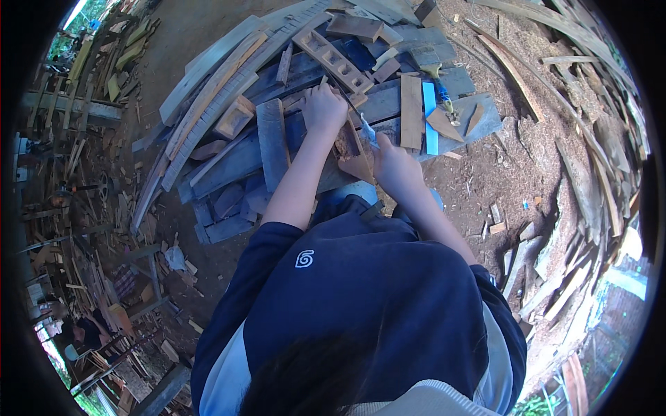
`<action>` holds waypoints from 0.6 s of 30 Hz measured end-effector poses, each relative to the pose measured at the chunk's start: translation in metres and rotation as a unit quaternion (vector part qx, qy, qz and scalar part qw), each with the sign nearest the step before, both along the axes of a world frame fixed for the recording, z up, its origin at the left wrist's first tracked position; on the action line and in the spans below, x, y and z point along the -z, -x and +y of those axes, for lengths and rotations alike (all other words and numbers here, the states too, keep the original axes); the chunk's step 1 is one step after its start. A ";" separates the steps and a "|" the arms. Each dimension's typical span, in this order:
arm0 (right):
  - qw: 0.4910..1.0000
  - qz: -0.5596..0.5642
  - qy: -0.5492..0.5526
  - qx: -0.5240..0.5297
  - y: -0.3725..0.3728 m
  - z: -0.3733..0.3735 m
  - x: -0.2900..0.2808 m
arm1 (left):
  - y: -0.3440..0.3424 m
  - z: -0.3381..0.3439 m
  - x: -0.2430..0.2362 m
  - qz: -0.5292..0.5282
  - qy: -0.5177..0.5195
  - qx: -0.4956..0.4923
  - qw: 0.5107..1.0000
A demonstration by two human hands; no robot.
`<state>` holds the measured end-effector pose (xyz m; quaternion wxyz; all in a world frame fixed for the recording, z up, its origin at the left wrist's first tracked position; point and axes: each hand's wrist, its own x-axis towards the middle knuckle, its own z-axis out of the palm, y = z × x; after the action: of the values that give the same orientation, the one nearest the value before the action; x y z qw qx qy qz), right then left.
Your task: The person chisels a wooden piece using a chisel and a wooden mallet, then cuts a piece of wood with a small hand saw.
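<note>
My right hand is closed around the pale blue and white handle of a thin dark tool, whose kind I cannot make out. Its narrow shaft slants up and left toward my left hand. The left fingers are curled near the far end of that shaft; what they grip is hidden. Just below the tool, between my forearms, lies a hollowed wooden piece with a brown inside. A wooden bar with a row of square recesses rests beyond my hands.
Planks form a low work surface. On it are a brown board, a blue strip, a brush, an upright-grained block and a small box-like block. Long boards line its left side. Scrap wood lies right.
</note>
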<state>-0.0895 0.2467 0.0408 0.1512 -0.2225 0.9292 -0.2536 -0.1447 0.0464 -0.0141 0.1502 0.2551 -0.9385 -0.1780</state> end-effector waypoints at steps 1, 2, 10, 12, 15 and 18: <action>1.000 -0.016 -0.019 -0.001 -0.004 0.001 0.002 | 0.000 0.001 0.000 0.000 0.000 0.001 1.000; 1.000 -0.016 -0.020 0.001 -0.008 0.006 0.006 | 0.001 0.002 -0.001 -0.003 0.003 -0.004 1.000; 0.999 0.008 0.026 0.020 -0.062 0.087 0.050 | 0.002 0.001 -0.005 -0.047 -0.011 -0.008 0.999; 0.999 0.001 0.028 0.025 -0.060 0.087 0.050 | 0.001 0.000 -0.004 -0.050 0.007 -0.003 0.999; 0.999 -0.016 0.021 0.027 -0.045 0.064 0.029 | 0.000 -0.001 -0.001 -0.028 0.021 0.003 0.999; 0.999 -0.022 0.026 0.018 -0.016 0.029 0.026 | 0.003 -0.001 0.000 -0.048 0.036 0.002 0.998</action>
<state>-0.0734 0.2762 0.0152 0.1609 -0.2043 0.9225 -0.2853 -0.1473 0.0456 -0.0142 0.1135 0.2563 -0.9509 -0.1315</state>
